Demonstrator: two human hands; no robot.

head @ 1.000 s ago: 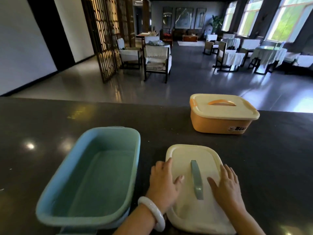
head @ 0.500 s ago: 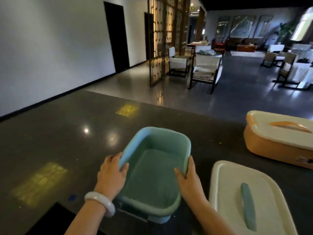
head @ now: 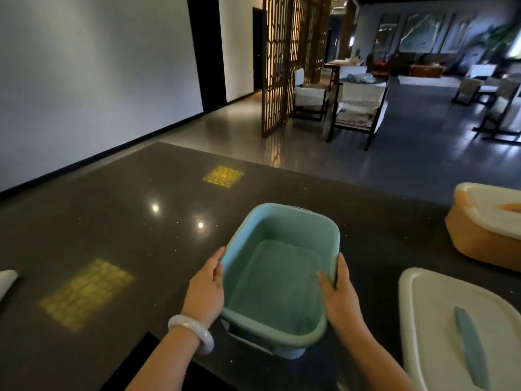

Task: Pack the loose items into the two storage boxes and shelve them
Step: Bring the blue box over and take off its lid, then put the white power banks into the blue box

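The dark worktop (head: 118, 227) fills the lower frame. At lower centre sits the teal storage box (head: 277, 280), open and seemingly empty, though its floor is dim. Its cream lid (head: 439, 328) lies at lower right, and the orange storage box (head: 479, 238), lidded, is at the right edge. The left hand (head: 207, 289) grips the teal box's left rim and the right hand (head: 339, 292) curls over the right rim. Judged step: positioning the open box for filling. Next, loose items must be fetched; none shows clearly here.
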